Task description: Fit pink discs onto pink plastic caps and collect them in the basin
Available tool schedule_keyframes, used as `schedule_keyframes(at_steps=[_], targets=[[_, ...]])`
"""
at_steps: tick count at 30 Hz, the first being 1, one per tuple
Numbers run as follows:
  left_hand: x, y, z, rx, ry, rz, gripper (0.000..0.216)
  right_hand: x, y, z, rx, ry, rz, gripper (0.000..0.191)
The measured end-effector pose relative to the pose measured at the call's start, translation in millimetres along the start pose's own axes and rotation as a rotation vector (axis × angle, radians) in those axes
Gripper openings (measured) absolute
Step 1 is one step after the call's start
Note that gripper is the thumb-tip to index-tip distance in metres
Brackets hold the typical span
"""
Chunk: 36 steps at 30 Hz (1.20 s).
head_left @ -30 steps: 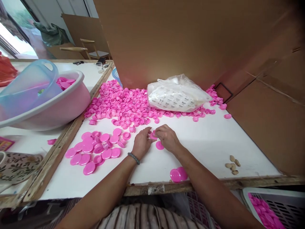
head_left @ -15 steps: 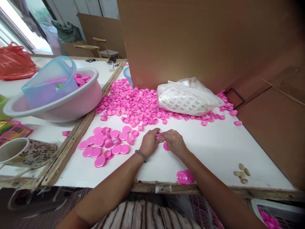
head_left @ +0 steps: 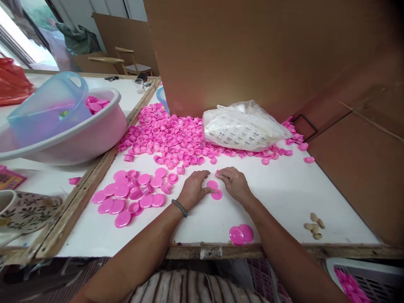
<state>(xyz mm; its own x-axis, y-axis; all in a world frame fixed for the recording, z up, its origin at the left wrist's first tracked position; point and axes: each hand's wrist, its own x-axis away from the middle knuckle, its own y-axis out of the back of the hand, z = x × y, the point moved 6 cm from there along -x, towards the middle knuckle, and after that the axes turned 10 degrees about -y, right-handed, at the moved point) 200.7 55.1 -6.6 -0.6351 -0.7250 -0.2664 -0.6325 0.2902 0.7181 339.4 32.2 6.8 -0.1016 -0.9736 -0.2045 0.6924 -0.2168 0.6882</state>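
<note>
Two pink discs (head_left: pixel 217 195) are laid flat on the white table (head_left: pixel 284 198), between the two hands, one just beyond the other, with their edges meeting or overlapping; which of these cannot be told. The left hand (head_left: pixel 193 191) is held open, its fingers stretched forward and its thumb reached out to the discs; whether they are pressed by the thumb or only covered from view cannot be made out. The left wrist is ringed by a grey bead bracelet (head_left: pixel 179 207). The right hand (head_left: pixel 235 185) is closed at the fingertips, and a small pink piece (head_left: pixel 217 173) is pinched there just past the discs; its shape is mostly hidden by the fingers.

To the left of the left hand, a loose group of pink caps (head_left: pixel 122 219) is spread, some turned flat side up and others tipped on their sides. Farther back, a wide heap of small pink cups (head_left: pixel 170 139) is piled, and a clear plastic bag (head_left: pixel 246 128) is rested against its right part, before the brown cardboard (head_left: pixel 259 54). Near the front edge, a pair of overlapping discs (head_left: pixel 236 235) is placed beside the right forearm, and a few peanuts (head_left: pixel 314 227) are scattered farther right. Over the wooden strip on the left, a large basin (head_left: pixel 94 134) is seen, with a blue scoop (head_left: pixel 47 109) set in it.
</note>
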Motion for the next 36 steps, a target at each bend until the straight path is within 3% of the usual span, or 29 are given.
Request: schedule_keyframes(at_steps=[4, 10, 22, 26, 31, 33, 36], targets=[[0.7, -5.2, -2.1, 0.003, 0.015, 0.019, 0.038, 4.8, 5.5, 3.0, 0.093, 0.103, 0.056, 0.018], [1.3, -6.8, 3.3, 0.016, 0.063, -0.015, 0.039, 13.2, -7.6, 25.9, 0.257, 0.258, 0.150, 0.026], [0.7, -6.2, 5.0, 0.014, 0.057, -0.019, 0.036, 20.9, -22.7, 37.0, 0.492, 0.294, 0.183, 0.026], [1.4, -2.8, 3.9, 0.062, 0.047, 0.002, 0.037, 17.0, -18.9, 28.6, 0.299, 0.203, 0.126, 0.023], [0.0, 5.5, 2.9, 0.111, 0.047, -0.042, 0.022, 7.9, -15.9, 1.3, -0.234, -0.175, 0.155, 0.020], [-1.1, 7.0, 6.4, 0.221, 0.100, -0.071, 0.019, 6.7, -18.4, -3.2, -0.349, -0.283, 0.213, 0.023], [-1.8, 6.1, 13.0, 0.444, 0.232, -0.104, 0.021, 4.3, -14.1, -1.4, -0.373, -0.282, 0.201, 0.032]])
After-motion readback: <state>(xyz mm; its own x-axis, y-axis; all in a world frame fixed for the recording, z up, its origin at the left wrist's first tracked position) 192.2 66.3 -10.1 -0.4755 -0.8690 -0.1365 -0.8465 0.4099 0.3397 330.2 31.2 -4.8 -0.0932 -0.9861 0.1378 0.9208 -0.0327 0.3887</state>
